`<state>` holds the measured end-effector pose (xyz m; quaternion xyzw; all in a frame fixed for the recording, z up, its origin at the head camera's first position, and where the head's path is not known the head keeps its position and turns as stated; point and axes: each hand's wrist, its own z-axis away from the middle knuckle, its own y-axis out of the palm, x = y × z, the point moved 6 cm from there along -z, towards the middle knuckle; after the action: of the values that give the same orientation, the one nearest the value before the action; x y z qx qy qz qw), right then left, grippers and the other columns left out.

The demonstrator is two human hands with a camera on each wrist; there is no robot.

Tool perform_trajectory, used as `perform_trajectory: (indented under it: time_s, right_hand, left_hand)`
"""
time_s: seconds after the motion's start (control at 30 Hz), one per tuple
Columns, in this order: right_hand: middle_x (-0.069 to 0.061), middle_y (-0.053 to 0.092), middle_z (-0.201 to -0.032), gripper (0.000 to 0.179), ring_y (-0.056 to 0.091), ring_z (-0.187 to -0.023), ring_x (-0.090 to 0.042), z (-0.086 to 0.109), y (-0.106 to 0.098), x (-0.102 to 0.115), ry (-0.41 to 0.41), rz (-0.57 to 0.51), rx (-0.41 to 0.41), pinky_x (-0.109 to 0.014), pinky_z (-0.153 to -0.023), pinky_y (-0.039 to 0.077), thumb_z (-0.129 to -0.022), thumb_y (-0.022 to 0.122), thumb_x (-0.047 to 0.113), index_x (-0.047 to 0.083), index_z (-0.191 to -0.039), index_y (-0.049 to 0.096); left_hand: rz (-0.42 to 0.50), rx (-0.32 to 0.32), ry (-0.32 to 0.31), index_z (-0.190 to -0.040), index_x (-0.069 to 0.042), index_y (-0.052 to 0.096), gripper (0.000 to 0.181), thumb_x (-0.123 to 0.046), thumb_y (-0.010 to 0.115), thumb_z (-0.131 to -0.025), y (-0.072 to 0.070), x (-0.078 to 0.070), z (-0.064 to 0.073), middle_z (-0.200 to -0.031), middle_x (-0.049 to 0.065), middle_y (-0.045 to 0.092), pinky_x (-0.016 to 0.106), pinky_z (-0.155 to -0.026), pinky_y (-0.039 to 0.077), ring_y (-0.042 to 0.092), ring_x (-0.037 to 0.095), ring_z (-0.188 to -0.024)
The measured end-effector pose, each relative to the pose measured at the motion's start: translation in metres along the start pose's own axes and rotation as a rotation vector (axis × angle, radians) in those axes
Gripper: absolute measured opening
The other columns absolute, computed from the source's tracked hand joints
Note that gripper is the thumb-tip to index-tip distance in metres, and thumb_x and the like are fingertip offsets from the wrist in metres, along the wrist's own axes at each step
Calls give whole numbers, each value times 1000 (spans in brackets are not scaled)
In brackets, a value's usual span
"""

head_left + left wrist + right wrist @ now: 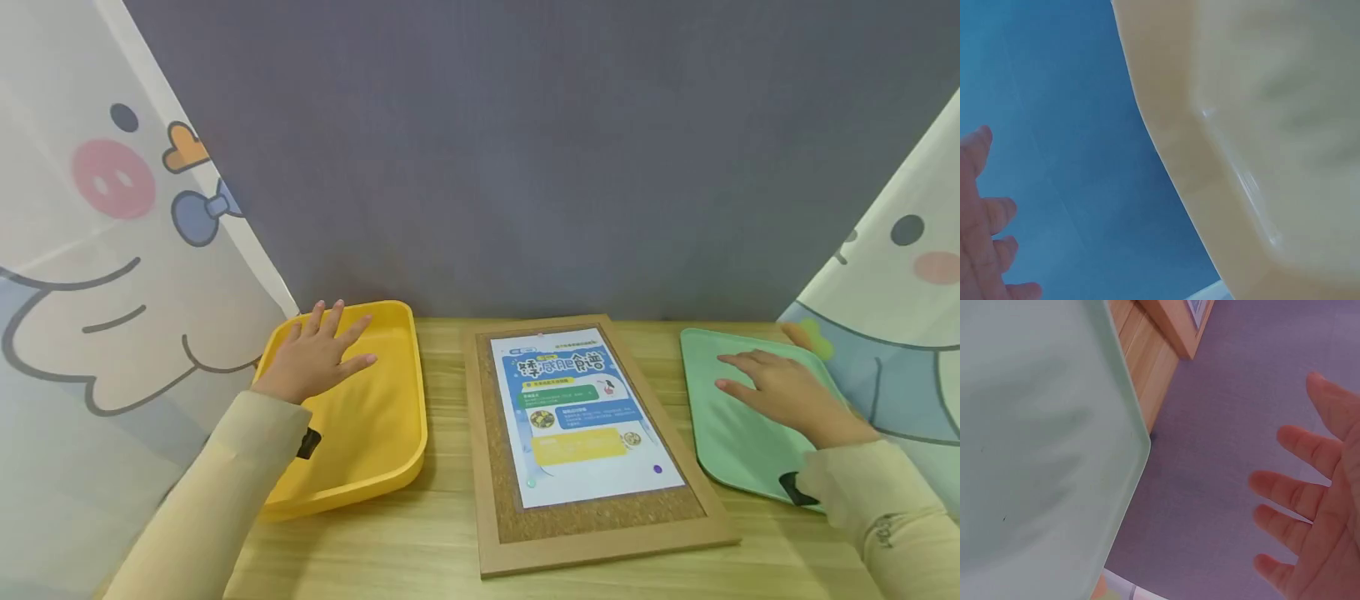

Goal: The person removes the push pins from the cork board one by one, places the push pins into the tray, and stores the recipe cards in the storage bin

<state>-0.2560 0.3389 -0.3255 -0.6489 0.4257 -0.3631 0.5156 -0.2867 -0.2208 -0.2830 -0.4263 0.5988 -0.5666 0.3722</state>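
My left hand [315,358], fingers spread, hovers over a deep yellow tray [408,442] on the left of the table. Over a shallow mint green tray [720,400] at the right is my right hand [787,396], its fingers extended and holding nothing. Between the trays lies a wood-framed cork board [600,521] bearing a printed sheet [592,479]. A purple pin [657,469] and a pale green pin [531,482] sit near the sheet's lower corners. Both wrist views show the hands apart from the trays, with finger shadows on the green one.
The wooden table [360,542] meets a grey partition [525,167] at its back edge. White curtains printed with cartoon animals hang at both sides, the left curtain [60,350] close to the yellow tray and the right curtain [892,333] close to the green tray.
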Motion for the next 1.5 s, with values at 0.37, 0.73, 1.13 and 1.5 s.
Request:
perform_trajectory:
  time_s: [0.37, 0.73, 1.13, 1.5]
  right_hand:
    - [-17, 62, -90, 40, 59, -77, -30, -1, 1, 18, 17, -164, 63, -43, -67, 48, -92, 65, 23, -7, -117, 62]
    - [-2, 61, -81, 27, 48, -73, -16, -6, 5, 36, 49, -268, 115, -34, -61, 41, -89, 68, 18, -2, -107, 68]
    - [-10, 69, -89, 16, 61, -79, -28, -5, 18, 51, 35, -322, 137, -44, -66, 48, -86, 70, 13, 1, -96, 71]
    - [-8, 70, -87, 15, 58, -74, -22, -4, 21, 61, -37, -308, 135, -40, -64, 48, -83, 73, 11, -1, -92, 72]
  left_hand:
    - [11, 36, 49, -153, -14, 27, 70, -53, 46, -97, 1, -27, -14, -154, 29, 12, 67, -106, 13, 3, 50, -141]
    - [47, 64, 110, -153, -17, 27, 69, -51, 48, -97, 6, -57, -31, -155, 27, 12, 66, -107, 14, 2, 47, -142]
    - [67, 97, 158, -153, -23, 26, 70, -55, 48, -95, 5, -97, -52, -158, 19, 10, 63, -109, 11, -3, 40, -144]
    - [123, 133, 192, -154, -26, 24, 70, -55, 48, -95, 22, -124, -51, -158, 18, 9, 60, -111, 10, -1, 39, -144]
